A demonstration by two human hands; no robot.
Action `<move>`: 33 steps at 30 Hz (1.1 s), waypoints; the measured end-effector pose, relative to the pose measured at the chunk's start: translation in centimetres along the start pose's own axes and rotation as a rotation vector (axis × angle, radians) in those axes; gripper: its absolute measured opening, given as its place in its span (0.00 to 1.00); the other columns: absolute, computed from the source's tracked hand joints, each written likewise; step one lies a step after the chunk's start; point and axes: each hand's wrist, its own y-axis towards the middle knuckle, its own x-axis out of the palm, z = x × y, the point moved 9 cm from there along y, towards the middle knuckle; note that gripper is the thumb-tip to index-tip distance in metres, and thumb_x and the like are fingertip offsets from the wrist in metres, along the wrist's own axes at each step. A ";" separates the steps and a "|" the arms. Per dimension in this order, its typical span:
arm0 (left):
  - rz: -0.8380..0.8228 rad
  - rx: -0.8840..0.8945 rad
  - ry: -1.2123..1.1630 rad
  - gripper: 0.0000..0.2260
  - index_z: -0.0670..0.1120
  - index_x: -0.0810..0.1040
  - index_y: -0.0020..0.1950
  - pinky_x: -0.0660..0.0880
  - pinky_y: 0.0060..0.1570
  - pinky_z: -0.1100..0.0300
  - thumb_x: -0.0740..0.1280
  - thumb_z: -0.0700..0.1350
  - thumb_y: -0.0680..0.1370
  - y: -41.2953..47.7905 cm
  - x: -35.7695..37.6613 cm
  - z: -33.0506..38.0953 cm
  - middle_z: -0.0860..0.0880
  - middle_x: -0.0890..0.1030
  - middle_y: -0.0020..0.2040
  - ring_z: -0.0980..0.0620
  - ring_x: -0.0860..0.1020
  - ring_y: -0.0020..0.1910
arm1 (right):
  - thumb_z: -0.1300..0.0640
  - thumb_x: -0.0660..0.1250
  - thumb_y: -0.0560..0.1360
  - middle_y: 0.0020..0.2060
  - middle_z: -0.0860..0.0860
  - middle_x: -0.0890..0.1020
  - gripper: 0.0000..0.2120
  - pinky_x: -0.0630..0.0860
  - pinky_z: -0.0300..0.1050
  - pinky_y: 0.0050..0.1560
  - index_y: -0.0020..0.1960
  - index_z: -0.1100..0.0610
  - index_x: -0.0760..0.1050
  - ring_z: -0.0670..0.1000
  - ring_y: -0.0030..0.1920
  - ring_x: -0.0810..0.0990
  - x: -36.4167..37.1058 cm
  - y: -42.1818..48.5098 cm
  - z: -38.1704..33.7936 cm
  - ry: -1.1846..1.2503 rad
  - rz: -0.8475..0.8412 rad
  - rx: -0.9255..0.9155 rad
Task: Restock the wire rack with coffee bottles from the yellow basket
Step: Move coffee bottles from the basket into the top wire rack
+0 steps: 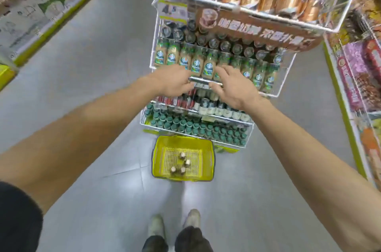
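Observation:
The white wire rack [286,78] stands straight ahead with several tiers. Its middle tier holds rows of beige coffee bottles [196,63] with green labels. My left hand [171,82] and my right hand [233,86] reach side by side to that tier's front rail [204,82], a shiny strip between them. The right hand's fingers are spread and touch the strip. The left hand's fingers curl at it, too blurred to read. Neither hand visibly holds a bottle. The yellow basket [157,159] sits on the floor below the rack, with several light-capped bottles [181,164] standing inside.
The top rack tier [338,29] holds copper-brown bottles and overhangs the middle tier. Lower tiers carry dark cans [185,100] and green-capped bottles [195,126]. Store shelves line the left [31,10] and right [362,78]. Grey floor runs along the aisle; my shoes [156,229] stand behind the basket.

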 end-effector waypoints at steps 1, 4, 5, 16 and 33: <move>-0.038 -0.019 -0.028 0.18 0.42 0.77 0.58 0.79 0.53 0.44 0.60 0.56 0.83 0.0 3.0 -0.5 0.39 0.82 0.54 0.37 0.80 0.55 | 0.40 0.56 0.85 0.77 0.59 0.70 0.30 0.73 0.60 0.70 0.81 0.57 0.62 0.63 0.75 0.70 3.4 -0.6 0.6 0.016 -0.043 0.009; -0.137 -0.090 -0.106 0.19 0.40 0.78 0.60 0.77 0.57 0.44 0.60 0.55 0.84 0.0 14.3 -2.5 0.37 0.81 0.57 0.36 0.80 0.59 | 0.41 0.56 0.85 0.76 0.59 0.71 0.30 0.75 0.60 0.68 0.81 0.57 0.62 0.63 0.74 0.71 16.2 -2.2 2.4 0.061 -0.191 0.044; -0.177 -0.112 -0.107 0.20 0.39 0.77 0.63 0.77 0.60 0.44 0.60 0.54 0.84 0.0 18.8 -3.2 0.36 0.81 0.58 0.36 0.80 0.61 | 0.41 0.57 0.85 0.76 0.59 0.70 0.30 0.74 0.59 0.69 0.81 0.57 0.62 0.63 0.74 0.71 21.1 -2.9 3.1 0.081 -0.237 0.061; -0.379 -0.140 -0.176 0.24 0.40 0.72 0.73 0.75 0.63 0.45 0.62 0.56 0.84 6.9 69.6 -8.5 0.36 0.79 0.67 0.36 0.77 0.68 | 0.41 0.56 0.86 0.79 0.58 0.67 0.30 0.70 0.63 0.74 0.83 0.54 0.61 0.62 0.79 0.67 73.9 -6.9 11.3 0.118 -0.527 0.151; -0.046 -0.112 -0.491 0.08 0.42 0.81 0.53 0.74 0.50 0.46 0.72 0.45 0.78 12.4 79.4 -8.4 0.42 0.85 0.50 0.38 0.80 0.54 | 0.44 0.69 0.81 0.59 0.58 0.85 0.22 0.75 0.53 0.50 0.70 0.54 0.76 0.64 0.60 0.82 82.1 -4.7 13.7 0.304 -0.272 0.149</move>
